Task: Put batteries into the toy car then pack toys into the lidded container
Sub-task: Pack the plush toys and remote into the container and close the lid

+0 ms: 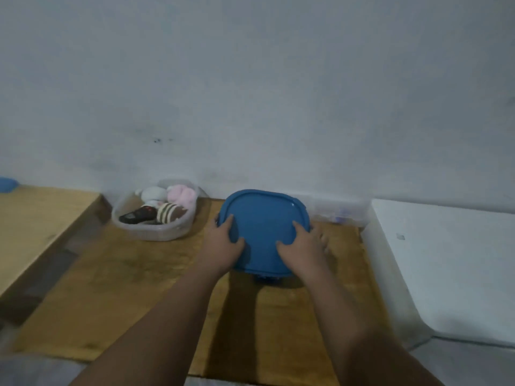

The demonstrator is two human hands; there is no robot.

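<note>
- Blue lid [263, 218], centre of the ochre surface [125, 288], hiding nearly all of the container beneath it
- Left hand [224, 246] and right hand [302, 246], each gripping one side rim of the lid, thumb on top
- Clear tub [156, 235], left of the lid and apart from it, holding a white plush [153, 193], a pink plush [181, 195] and a dark toy [136, 215]
- Wooden board [36, 218], left; white slab [446, 260], right; pale wall [250, 93] behind

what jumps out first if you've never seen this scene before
The blue lid sits at the centre, over a yellow-brown mat, gripped at its sides by the left hand and right hand. Left of it, against the wall, a clear tub holds plush toys.
</note>
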